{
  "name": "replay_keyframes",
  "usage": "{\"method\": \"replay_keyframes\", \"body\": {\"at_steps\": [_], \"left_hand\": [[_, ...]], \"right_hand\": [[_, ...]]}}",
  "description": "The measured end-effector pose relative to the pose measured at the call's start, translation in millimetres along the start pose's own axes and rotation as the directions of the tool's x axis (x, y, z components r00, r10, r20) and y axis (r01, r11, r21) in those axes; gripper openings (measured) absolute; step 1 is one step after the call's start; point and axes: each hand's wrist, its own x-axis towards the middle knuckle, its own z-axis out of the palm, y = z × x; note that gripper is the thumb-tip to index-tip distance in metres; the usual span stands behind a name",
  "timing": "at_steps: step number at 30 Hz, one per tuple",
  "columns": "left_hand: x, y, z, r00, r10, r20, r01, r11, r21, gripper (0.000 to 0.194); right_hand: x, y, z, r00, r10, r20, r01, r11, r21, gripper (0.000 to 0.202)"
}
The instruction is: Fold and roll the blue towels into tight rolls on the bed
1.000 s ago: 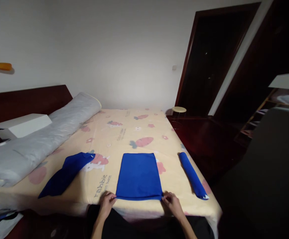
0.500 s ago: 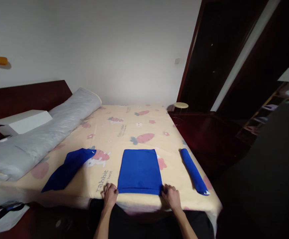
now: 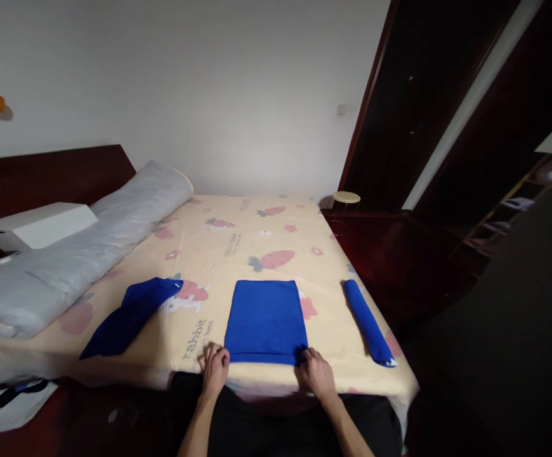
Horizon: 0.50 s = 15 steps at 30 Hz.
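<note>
A blue cloth [image 3: 267, 317] lies flat in a near-rectangle on the bed, with a narrow fold along its near edge. At its near left corner my left hand [image 3: 216, 368] has its fingers closed on the cloth. My right hand [image 3: 318, 372] pinches the near right end of the same fold. To the right lies a rolled blue cloth [image 3: 367, 322], a pale tip at its near end. Off to the left is a loosely crumpled blue cloth [image 3: 131, 317] with a small white tag. Neither of these two is touched.
A bed sheet [image 3: 219, 266] printed with carrots and rabbits covers the bed. Along the headboard [image 3: 52, 171] lies a long grey roll of bedding [image 3: 128, 212], a white box [image 3: 42, 225] beside it. A round stool [image 3: 346, 197] stands beyond the far right corner.
My right hand has moved slightly inward along the near fold, and the cloth's near right corner is drawn in a little. My left hand stays at its corner. The view has shifted slightly.
</note>
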Motion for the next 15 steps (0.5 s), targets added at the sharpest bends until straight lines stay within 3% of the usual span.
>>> {"method": "replay_keyframes", "body": {"at_steps": [4, 9, 15], "left_hand": [[-1.1, 9.6, -1.7, 0.998, -0.066, -0.023, 0.067, 0.997, 0.044, 0.023], [-3.9, 29.2, 7.5, 0.987, -0.143, -0.069, 0.156, 0.952, 0.263, 0.037], [-4.4, 44.1, 35.4, 0.998, 0.030, -0.049, -0.014, 0.958, 0.287, 0.035]], "right_hand": [[0.4, -14.8, -0.9, 0.998, 0.063, 0.006, -0.063, 0.997, -0.033, 0.031], [2.9, -35.0, -3.1, 0.992, 0.122, -0.015, -0.123, 0.985, -0.121, 0.038], [6.9, -57.3, 2.7, 1.000, -0.007, -0.019, 0.005, 0.997, -0.080, 0.033]]}}
